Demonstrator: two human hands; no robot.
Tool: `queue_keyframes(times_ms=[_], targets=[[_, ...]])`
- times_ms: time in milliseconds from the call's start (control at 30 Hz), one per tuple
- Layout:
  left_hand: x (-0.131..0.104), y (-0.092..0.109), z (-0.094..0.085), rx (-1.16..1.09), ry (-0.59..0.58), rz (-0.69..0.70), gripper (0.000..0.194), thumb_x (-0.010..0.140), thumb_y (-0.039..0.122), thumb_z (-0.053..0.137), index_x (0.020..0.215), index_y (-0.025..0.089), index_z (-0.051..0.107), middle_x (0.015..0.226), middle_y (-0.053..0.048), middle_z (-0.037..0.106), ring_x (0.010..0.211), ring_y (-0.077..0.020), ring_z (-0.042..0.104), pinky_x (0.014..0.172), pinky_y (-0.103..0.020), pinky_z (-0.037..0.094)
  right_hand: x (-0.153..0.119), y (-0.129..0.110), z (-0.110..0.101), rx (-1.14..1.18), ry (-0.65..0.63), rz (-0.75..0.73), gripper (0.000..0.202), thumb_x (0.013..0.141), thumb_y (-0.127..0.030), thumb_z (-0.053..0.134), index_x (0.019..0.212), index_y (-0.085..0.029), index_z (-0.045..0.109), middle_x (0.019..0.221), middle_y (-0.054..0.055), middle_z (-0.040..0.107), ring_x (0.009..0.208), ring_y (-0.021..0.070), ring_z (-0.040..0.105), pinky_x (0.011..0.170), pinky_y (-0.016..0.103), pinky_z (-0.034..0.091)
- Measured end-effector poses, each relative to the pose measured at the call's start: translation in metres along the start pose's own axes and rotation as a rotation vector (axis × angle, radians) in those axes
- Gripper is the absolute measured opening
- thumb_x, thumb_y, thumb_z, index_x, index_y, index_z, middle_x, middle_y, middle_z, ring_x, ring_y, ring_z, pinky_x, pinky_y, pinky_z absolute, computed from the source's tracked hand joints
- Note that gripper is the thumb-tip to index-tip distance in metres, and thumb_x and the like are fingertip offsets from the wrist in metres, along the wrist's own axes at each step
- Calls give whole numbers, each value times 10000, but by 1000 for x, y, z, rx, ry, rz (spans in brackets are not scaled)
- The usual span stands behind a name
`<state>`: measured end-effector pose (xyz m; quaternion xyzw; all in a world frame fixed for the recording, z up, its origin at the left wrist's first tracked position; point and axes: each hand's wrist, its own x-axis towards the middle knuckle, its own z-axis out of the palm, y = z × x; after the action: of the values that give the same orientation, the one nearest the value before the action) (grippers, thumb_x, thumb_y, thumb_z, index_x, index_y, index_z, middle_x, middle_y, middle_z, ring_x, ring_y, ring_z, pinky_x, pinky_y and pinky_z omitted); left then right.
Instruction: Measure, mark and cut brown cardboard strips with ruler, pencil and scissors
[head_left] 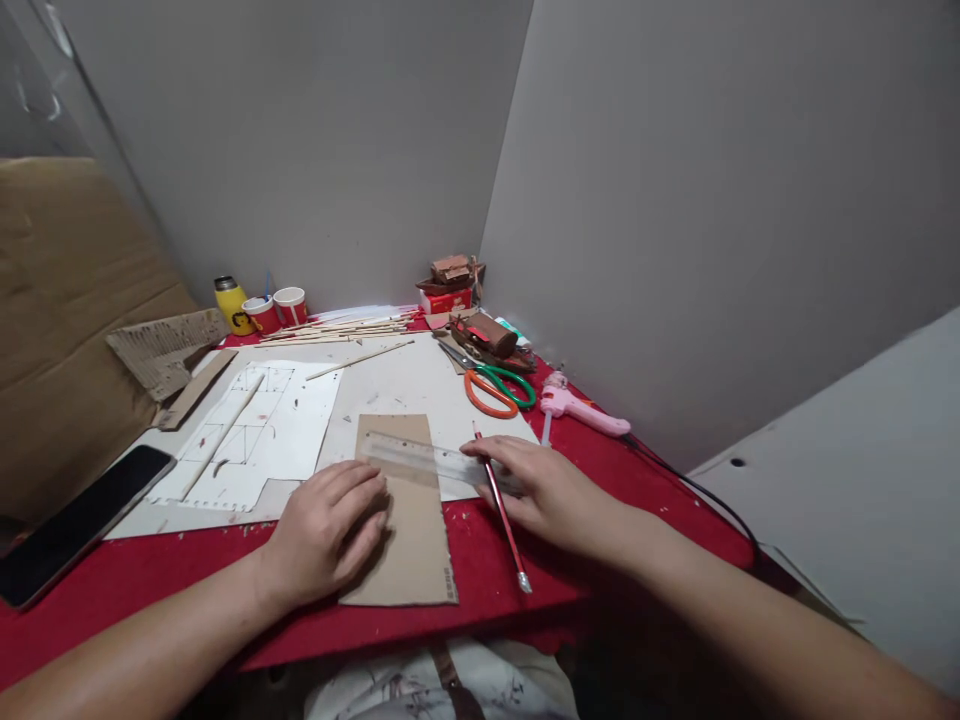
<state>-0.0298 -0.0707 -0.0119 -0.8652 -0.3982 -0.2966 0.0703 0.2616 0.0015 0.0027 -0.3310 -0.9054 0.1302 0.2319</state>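
A rectangular piece of cardboard (411, 555) lies in front of me at the edge of the red-covered table. Across its upper part rests a clear plastic ruler (405, 453), slanting down to the right. My left hand (326, 525) lies on the cardboard's left side with its fingers curled, the fingertips near the ruler's left end; whether anything is under them is hidden. In my right hand (532, 485) are the ruler's right end and a red pencil (504, 520), whose tip points away from me.
Left are a phone (82, 520) and a drawn paper sheet (300, 420) with a stick on it. Behind lie several thin sticks (345, 328), paper cups (290, 305) and a yellow bottle (234, 305). Scissors (491, 385) and a pink glue gun (585, 408) lie to the right.
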Motion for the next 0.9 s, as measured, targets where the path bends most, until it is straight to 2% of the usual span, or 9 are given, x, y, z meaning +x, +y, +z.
queue_keyframes(times_ms=[133, 300, 467, 667, 900], targets=[[3, 3, -4, 49, -3, 79, 380, 884, 154, 570, 1257, 93, 605, 1254, -200, 680, 1196, -304, 628, 987, -495, 553, 27, 0, 6, -18, -82, -50, 390, 868, -169, 587, 1255, -148, 625, 1195, 177, 712, 1115, 281, 676, 937, 439, 551], [8, 0, 0, 82, -180, 81, 500, 920, 239, 572, 1369, 27, 513, 1391, -246, 581, 1359, -348, 490, 1056, -520, 500, 47, 5, 10, 46, -124, -109, 329, 892, -130, 576, 1217, -131, 633, 1144, 158, 725, 1070, 262, 676, 923, 410, 548], [1, -11, 6, -38, -291, 17, 588, 938, 293, 574, 1448, 48, 414, 1465, -238, 513, 1435, -344, 384, 1089, -525, 466, 43, 23, 11, 85, -153, -59, 324, 919, -136, 552, 1236, -153, 615, 1142, 143, 711, 1060, 259, 657, 914, 415, 544], [-6, -13, 1, -111, -286, -62, 609, 975, 302, 530, 1515, 101, 333, 1514, -184, 475, 1481, -311, 299, 1120, -501, 433, 40, 28, 6, 116, -191, -33, 292, 959, -156, 502, 1234, -178, 596, 1110, 127, 704, 1051, 260, 631, 888, 412, 534], [-6, -9, -2, -183, -299, -86, 559, 989, 252, 493, 1507, 90, 360, 1548, -145, 439, 1502, -288, 244, 1155, -460, 391, 43, 31, 9, 142, -231, -38, 318, 941, -100, 478, 1228, -163, 601, 1077, 119, 714, 1026, 247, 638, 855, 395, 549]])
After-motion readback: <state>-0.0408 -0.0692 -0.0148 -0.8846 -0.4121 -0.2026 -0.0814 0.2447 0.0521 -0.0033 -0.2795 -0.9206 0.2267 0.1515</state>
